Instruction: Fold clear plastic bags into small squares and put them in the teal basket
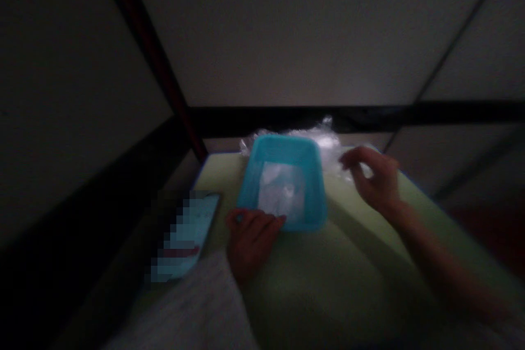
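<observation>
A light-blue plastic basket (322, 197) stands on the table in front of me. Pale, partly see-through packets (283, 188) lie in its bottom; their exact kind is too blurred to tell. My left hand (254, 238) is closed over the near-left part of the basket's rim, fingers bent across the edge. To the right of the basket, my right hand (375, 178) is raised with thumb and forefinger bent together in a pinch. Anything between those fingertips is too dim to make out. Crumpled clear plastic (326, 145) lies behind the basket, close to the right fingertips.
The yellow-green table (328, 279) has a blue edge. On its left lies a flat light-blue sheet or booklet (191, 229) with a red mark, partly pixelated. A pale wall (287, 33) with a dark band rises right behind the table. The light is dim.
</observation>
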Demonstrator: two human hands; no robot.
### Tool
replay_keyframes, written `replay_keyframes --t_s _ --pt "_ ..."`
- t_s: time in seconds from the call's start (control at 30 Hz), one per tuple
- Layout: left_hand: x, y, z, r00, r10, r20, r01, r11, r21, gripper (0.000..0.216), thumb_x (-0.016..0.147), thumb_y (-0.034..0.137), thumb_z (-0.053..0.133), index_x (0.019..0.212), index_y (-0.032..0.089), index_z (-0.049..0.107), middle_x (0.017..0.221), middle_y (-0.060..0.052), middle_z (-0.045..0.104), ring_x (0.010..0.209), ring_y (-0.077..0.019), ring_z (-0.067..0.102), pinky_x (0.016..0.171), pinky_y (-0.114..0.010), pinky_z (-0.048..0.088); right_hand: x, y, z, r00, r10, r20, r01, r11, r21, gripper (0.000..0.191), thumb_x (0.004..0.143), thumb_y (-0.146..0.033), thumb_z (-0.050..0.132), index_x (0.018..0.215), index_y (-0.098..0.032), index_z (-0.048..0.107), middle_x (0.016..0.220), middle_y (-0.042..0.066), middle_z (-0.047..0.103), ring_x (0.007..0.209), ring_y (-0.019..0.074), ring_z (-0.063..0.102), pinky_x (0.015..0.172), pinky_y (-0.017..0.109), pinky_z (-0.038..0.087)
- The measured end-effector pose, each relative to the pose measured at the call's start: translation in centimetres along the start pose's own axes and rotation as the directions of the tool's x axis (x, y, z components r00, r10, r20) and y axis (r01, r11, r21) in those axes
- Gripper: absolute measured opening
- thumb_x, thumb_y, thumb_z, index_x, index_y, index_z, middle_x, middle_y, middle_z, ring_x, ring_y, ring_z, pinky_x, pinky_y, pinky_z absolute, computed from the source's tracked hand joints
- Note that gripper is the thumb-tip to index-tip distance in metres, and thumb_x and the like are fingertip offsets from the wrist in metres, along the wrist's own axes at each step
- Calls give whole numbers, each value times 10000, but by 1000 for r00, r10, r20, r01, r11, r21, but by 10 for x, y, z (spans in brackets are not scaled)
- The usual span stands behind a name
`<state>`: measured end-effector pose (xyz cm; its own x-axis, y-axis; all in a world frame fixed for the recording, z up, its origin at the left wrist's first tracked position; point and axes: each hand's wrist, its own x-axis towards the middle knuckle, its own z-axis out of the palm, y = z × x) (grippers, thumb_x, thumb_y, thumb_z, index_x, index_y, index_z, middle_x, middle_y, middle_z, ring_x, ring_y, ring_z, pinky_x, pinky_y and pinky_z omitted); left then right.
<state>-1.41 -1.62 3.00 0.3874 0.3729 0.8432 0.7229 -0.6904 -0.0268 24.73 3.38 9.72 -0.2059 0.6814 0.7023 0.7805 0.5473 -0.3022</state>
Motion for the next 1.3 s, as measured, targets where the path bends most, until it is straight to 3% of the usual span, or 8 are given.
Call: replay_keyframes --t_s 0.1,0.27,0.43,0.63,0.87,1.1,1.23,1.3 --pt "2 -17 7 998 -60 -34 63 994 88 108 861 172 536 894 194 636 724 1 662 724 -164 566 790 -353 326 -25 35 14 983 130 129 -114 985 -127 224 753 -145 402 820 -200 608 805 61 646 759 211 598 705 325 462" --pt "2 -47 24 979 -177 -101 196 954 227 96 852 266 564 879 208 636 771 -21 666 777 -210 570 808 -394 314 -55 74 33 966 196 170 -159 965 -208 220 751 -131 409 777 -176 622 806 91 658 707 218 601 652 314 460" --pt "-2 -72 36 964 -244 -104 265 914 307 149 852 304 558 908 191 637 800 -49 653 823 -235 558 838 -414 311 -57 94 43 942 299 149 -245 921 -303 274 823 -174 390 976 -126 612 1089 154 613 997 258 553 850 357 418" --pt "-2 -89 41 953 -273 -134 303 886 352 170 857 302 546 948 182 627 838 -71 651 878 -261 553 876 -458 287 -64 99 55 910 389 146 -311 871 -381 415 873 -356 408 1164 -83 523 1177 201 577 1073 322 505 941 496 312" --pt "2 -87 37 955 -284 -88 296 885 359 181 857 250 534 1003 181 615 918 -89 670 938 -270 582 970 -515 225 -62 92 52 923 361 131 -311 903 -298 186 815 -265 463 794 -155 612 939 143 652 903 264 560 846 397 370" --pt "3 -80 42 933 -345 -104 360 899 250 348 866 173 488 1212 200 515 1278 -125 546 1263 -299 403 1066 -566 -46 -55 82 46 927 370 63 -358 922 -149 237 845 -332 417 679 -190 507 791 100 597 722 210 524 662 323 382" --pt "3 -47 43 953 -300 -50 298 953 -51 420 847 163 500 1259 234 459 1355 -93 469 1300 -272 364 1118 -509 62 -53 57 48 917 393 69 -394 919 9 339 875 -472 381 664 -208 412 609 18 505 540 151 456 510 270 340" --pt "1 -22 42 956 -283 74 293 933 -211 495 818 186 547 1288 253 408 1366 -69 456 1294 -259 375 1115 -477 175 -55 39 49 913 385 134 -402 906 134 392 888 -520 340 651 -211 389 558 -16 456 496 129 449 463 241 333"
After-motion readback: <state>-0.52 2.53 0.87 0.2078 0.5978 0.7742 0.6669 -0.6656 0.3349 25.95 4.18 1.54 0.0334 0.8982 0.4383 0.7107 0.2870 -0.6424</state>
